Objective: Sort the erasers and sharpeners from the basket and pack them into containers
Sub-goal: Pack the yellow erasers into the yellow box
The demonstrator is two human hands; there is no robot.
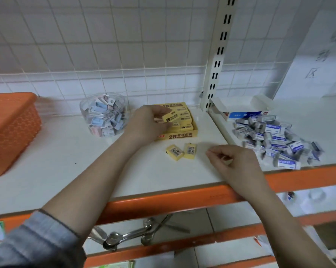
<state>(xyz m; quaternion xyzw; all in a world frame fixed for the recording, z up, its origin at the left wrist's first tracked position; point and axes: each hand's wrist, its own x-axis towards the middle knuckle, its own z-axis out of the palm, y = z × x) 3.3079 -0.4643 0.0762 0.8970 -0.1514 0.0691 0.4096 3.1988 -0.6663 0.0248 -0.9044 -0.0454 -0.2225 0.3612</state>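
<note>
2 yellow erasers (181, 152) lie between the hands, left hand (149, 123) gripping another.

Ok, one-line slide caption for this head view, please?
Left hand sets a yellow eraser into the yellow box; right hand rests beside two loose erasers.

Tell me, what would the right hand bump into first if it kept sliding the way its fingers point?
Probably the two loose yellow erasers. The right hand points left along the shelf toward them, though depth is unclear.
</note>
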